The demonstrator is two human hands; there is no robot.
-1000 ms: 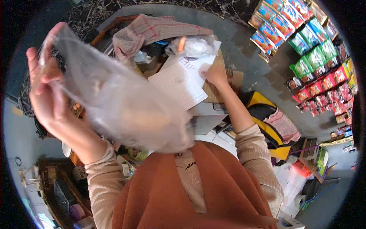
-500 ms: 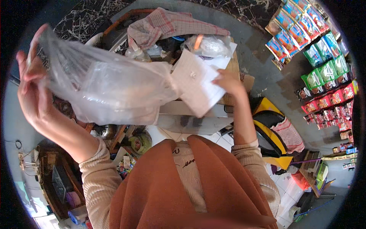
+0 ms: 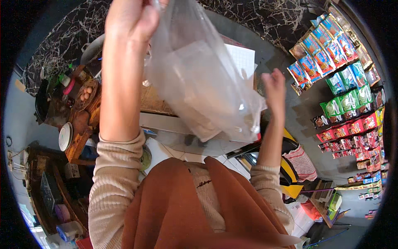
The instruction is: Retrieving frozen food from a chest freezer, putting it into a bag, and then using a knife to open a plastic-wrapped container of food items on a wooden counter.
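Observation:
My left hand [image 3: 143, 18] is raised at the top edge, closed on the gathered upper end of a clear plastic bag [image 3: 186, 79]. The bag hangs slantwise over the table, and its lower end reaches toward my right forearm. Something pale and flat-sided shows blurrily through the film; I cannot tell what it is. My right hand [image 3: 274, 83] is held up just right of the bag, fingers loosely bent and apart, with nothing seen in them. White gridded paper [image 3: 242, 58] lies on the table behind the bag, partly covered by it.
A wooden tabletop [image 3: 155, 101] shows under the bag. On the left, eggs [image 3: 86, 93] sit in a basket near a white lid [image 3: 65, 136]. Hanging sachets [image 3: 350, 101] line the right wall. A yellow and black bag [image 3: 290, 166] stands at lower right.
My left hand has swung right and up with the plastic bag, which now hangs more steeply. My right hand has left the papers and moved right. The loose pale sheet is now hidden by the bag.

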